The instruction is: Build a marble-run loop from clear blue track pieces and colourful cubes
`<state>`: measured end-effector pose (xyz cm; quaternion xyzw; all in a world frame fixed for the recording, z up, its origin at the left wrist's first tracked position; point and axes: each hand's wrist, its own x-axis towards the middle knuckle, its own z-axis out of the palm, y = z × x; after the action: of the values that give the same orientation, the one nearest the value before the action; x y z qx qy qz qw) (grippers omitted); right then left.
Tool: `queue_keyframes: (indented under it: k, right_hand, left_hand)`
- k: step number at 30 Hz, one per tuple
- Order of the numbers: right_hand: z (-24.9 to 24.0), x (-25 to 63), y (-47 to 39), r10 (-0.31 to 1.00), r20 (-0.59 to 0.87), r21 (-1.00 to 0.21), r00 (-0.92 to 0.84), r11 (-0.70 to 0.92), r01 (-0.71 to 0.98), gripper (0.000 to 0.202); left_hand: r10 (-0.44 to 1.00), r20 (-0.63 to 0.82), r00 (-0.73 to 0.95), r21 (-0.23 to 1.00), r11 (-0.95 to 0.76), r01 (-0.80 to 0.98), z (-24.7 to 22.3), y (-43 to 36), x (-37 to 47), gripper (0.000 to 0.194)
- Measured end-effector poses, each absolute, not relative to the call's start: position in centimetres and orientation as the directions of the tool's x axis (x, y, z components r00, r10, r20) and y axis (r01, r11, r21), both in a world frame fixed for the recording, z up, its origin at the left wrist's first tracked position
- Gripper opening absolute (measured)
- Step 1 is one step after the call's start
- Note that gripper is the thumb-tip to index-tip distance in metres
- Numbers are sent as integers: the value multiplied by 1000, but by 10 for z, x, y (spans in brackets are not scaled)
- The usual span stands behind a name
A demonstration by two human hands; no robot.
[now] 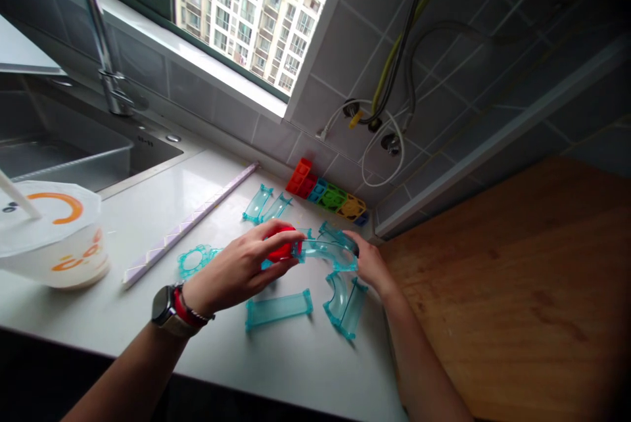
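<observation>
Shows a white countertop (305, 369) between a steel sink (148, 154) and a wooden surface (517, 290), before a window (246, 14) and grey tiled wall (340, 73). Note a red piece (280, 250) clamped in the left hand (241, 261), above the countertop, touching a curved teal track (328, 252) gripped in the right hand (371, 263).
</observation>
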<state>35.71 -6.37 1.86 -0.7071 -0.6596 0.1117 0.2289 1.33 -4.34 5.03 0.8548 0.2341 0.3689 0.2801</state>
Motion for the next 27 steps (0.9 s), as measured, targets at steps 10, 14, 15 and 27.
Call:
queue_keyframes:
  k: [10,14,15,27]
  right_hand:
    - [83,330,-90,992,122,-828,42,78,556,58]
    - [114,311,-112,981,97,-784,-170,180,594,47]
    - [119,308,-117,975,94,-757,-201,201,622,44]
    - [119,295,-128,935,100,-606,-340,328,725,36]
  left_hand:
    - [519,540,662,526,-823,216,39,-47,34,33]
    - [508,510,694,500,-832,241,37,-51,39,30]
    - [508,505,698,496,-832,247,37,-52,40,31]
    - [542,500,675,524,-810,263,32,-54,46,32]
